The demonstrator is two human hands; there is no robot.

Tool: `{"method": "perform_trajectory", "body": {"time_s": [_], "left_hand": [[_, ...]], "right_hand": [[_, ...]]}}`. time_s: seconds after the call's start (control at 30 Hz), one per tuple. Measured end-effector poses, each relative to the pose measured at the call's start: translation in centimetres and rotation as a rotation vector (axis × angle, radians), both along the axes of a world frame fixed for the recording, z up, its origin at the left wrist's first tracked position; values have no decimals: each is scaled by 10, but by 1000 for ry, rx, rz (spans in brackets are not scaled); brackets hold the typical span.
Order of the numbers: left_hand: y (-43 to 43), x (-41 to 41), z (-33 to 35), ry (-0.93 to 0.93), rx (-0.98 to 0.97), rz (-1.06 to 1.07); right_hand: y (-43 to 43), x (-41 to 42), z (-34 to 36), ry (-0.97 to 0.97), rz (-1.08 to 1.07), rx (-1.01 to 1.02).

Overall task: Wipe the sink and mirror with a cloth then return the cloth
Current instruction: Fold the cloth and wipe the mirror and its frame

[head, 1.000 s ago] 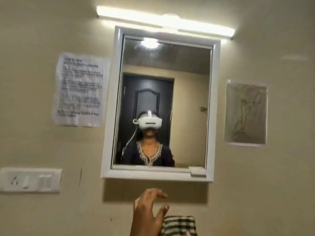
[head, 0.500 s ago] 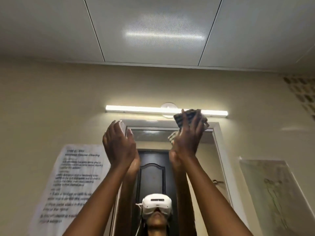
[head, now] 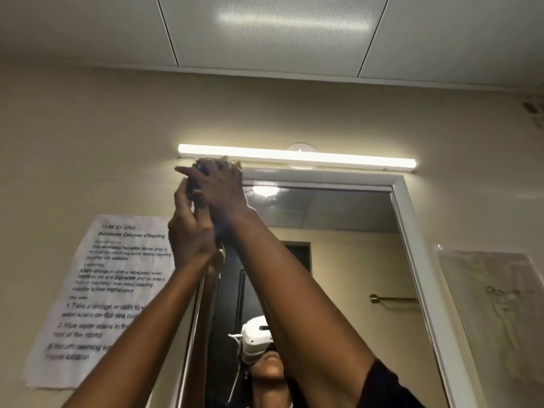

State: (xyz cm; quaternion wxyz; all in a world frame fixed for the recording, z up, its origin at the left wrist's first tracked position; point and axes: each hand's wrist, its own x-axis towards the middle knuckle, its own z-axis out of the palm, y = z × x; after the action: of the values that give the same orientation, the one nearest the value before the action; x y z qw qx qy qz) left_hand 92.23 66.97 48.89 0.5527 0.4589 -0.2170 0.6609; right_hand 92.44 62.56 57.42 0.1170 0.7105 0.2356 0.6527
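The white-framed mirror (head: 338,225) hangs on the beige wall and reflects a person wearing a white headset. Both my arms are raised to its top left corner. My right hand (head: 220,187) presses the dark checked cloth (head: 203,169) against the frame's upper left corner, and only a small edge of the cloth shows above the fingers. Just below and to the left, my left hand (head: 191,231) has its fingertips up against the right hand and the cloth. Whether it grips the cloth is hidden. The sink is out of view.
A lit tube light (head: 323,159) runs along the wall just above the mirror. A printed paper notice (head: 112,290) is taped left of the mirror, and a sheet with a drawing (head: 500,304) hangs to its right. Ceiling panels fill the top.
The view tilted up from the whole mirror to its top. Both hands rose to the top edge, and the right hand carried the cloth from the top middle to the top left corner, meeting the left hand.
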Motion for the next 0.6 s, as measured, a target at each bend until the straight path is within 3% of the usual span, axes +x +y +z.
{"method": "perform_trajectory", "body": {"time_s": [0.2, 0.3, 0.5, 0.6], "left_hand": [[-3, 5, -2, 58, 16, 122], [-1, 8, -2, 33, 32, 168], [0, 9, -2, 33, 34, 187], [1, 11, -1, 30, 29, 166]], "right_hand": [[-27, 13, 5, -170, 9, -156], [-61, 8, 10, -172, 42, -77], [-172, -27, 6, -265, -102, 37], [-231, -43, 1, -241, -43, 216]]}}
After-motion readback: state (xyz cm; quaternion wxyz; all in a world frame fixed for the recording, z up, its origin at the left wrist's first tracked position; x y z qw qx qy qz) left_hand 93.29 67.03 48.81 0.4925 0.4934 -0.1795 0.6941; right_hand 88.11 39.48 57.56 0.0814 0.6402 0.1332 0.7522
